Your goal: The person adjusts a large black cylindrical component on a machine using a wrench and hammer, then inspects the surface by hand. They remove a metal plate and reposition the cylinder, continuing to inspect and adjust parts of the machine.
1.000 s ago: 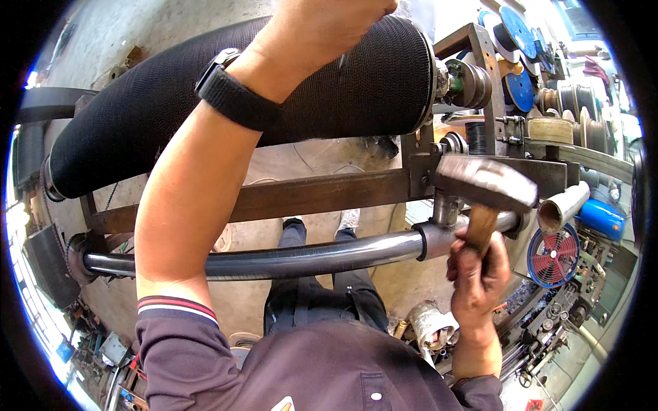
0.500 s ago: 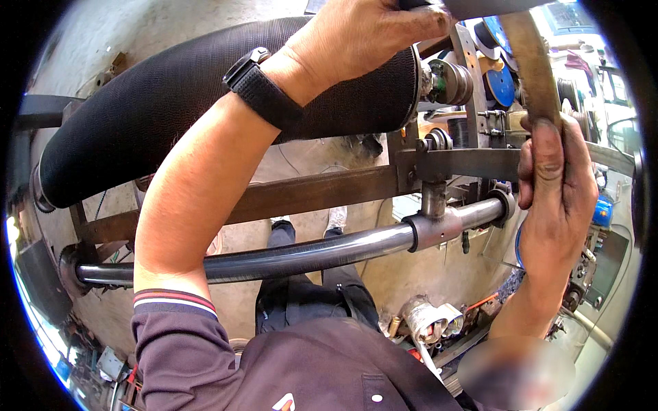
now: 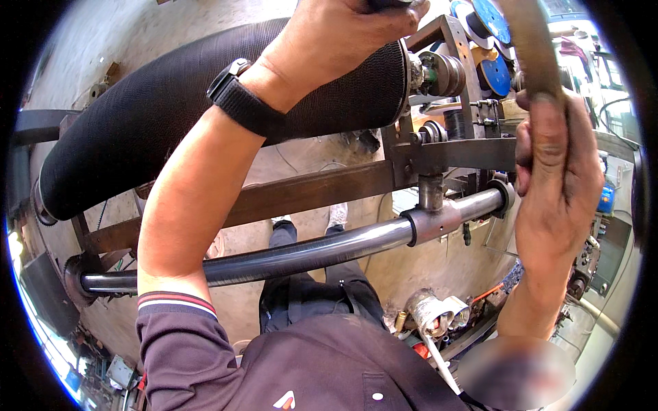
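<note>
My right hand (image 3: 556,154), smudged dark, is wrapped round the lower end of a long brown bar (image 3: 533,51). The bar is slightly blurred and rises out of view at the top; whether it is wood or metal I cannot tell. My left hand (image 3: 336,38), with a black watch (image 3: 247,103) on its wrist, reaches up over a large black ribbed roll (image 3: 171,103). Its fingers are closed at the upper edge, around a dark thing (image 3: 392,3) that is mostly cut off. Below both arms runs a shiny steel shaft (image 3: 308,257) with a collar (image 3: 433,225).
A brown steel frame beam (image 3: 315,190) lies between roll and shaft. Pulleys (image 3: 445,74) sit at the roll's right end, with blue spools (image 3: 493,75) beyond. A metal can (image 3: 426,312) stands low on the right. My legs are behind the shaft.
My left hand has shifted a little left and up, and less of the dark thing by its fingers shows. My right hand and the bar have risen slightly.
</note>
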The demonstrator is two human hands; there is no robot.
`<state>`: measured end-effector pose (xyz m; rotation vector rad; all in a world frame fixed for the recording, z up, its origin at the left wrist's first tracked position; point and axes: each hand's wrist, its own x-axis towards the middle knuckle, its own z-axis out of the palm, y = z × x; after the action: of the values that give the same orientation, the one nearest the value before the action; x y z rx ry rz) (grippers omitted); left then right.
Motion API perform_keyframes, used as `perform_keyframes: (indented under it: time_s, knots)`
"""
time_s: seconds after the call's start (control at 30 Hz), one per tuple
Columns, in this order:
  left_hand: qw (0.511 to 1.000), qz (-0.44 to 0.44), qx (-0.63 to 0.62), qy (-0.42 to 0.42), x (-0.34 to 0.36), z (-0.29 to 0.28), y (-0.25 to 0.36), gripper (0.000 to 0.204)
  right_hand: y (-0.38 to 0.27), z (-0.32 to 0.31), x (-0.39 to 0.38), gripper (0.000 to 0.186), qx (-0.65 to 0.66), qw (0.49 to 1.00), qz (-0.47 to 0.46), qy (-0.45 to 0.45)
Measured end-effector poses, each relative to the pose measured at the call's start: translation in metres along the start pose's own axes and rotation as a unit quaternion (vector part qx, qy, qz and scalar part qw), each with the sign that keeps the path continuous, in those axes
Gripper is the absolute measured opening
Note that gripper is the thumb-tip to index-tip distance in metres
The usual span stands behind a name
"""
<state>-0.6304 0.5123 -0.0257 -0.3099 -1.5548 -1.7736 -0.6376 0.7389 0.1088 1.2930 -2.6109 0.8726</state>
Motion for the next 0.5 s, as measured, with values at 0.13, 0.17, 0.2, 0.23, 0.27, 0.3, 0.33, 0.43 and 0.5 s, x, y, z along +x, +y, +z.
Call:
perform_keyframes:
  time_s: [0.13,0.17,0.2,0.23,0.27,0.3,0.33,0.43,0.5]
  knots:
    - [0.980,0.046,0.182,-0.062,-0.001,-0.006,0.022,0.025,0.001,-0.001,0.000,0.036,-0.053,0.998,-0.028,0.016]
    - [0.993,0.001,0.110,-0.046,-0.002,-0.004,0.020,0.024,0.001,-0.001,0.003,0.036,-0.045,0.999,-0.023,0.004]
    - [0.998,-0.041,0.038,-0.027,-0.004,-0.002,0.018,0.023,0.001,-0.002,0.004,0.037,-0.041,0.999,-0.023,0.003]
    - [0.999,-0.042,0.025,-0.025,-0.004,-0.004,0.013,0.023,0.000,-0.003,0.004,0.038,-0.037,0.999,-0.022,0.002]
    - [0.999,-0.041,0.011,-0.024,-0.005,-0.005,0.009,0.023,0.000,-0.004,0.004,0.038,-0.033,0.999,-0.021,0.002]
    - [0.997,-0.001,0.059,-0.042,-0.001,-0.009,0.007,0.025,-0.005,-0.002,0.005,0.039,-0.058,0.998,-0.003,-0.015]
    - [0.992,0.039,0.107,-0.060,0.000,-0.011,0.007,0.028,-0.007,-0.002,0.005,0.039,-0.048,0.998,0.026,-0.016]
    - [0.996,-0.082,0.023,0.001,-0.002,0.003,0.022,0.029,-0.008,-0.005,-0.001,0.040,-0.004,0.995,0.098,0.009]
    - [0.997,-0.007,0.072,-0.041,-0.001,-0.008,0.003,0.034,-0.006,-0.008,-0.003,0.039,-0.004,0.996,0.092,0.016]
